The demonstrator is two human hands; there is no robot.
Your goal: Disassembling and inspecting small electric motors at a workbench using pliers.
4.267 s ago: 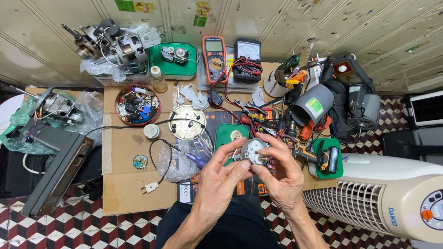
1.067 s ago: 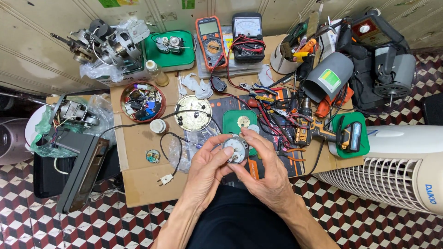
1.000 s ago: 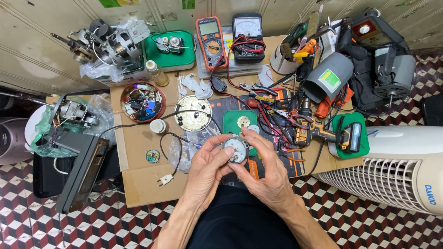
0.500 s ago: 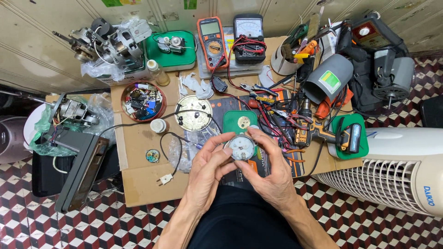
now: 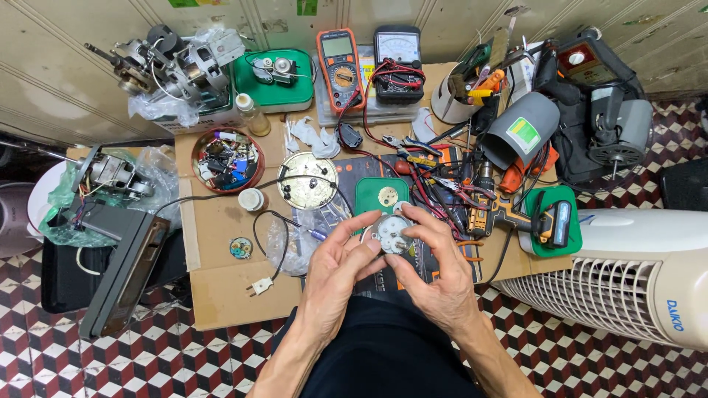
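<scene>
Small round grey mechanism (image 5: 393, 234) pinched between left hand (image 5: 335, 274) and right hand (image 5: 435, 278), both closed on it, raised above worktop (image 5: 221, 295) near edge for close inspection.

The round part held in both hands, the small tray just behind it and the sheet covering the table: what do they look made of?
Round part: looks like pale grey plastic or light metal with a dull sheen; too small to settle. Left hand and right hand grip its edges. Green tray: probably moulded plastic, given its uniform colour and rounded rim. Table cover: brown corrugated cardboard, matte, with a visible fold line.
</scene>
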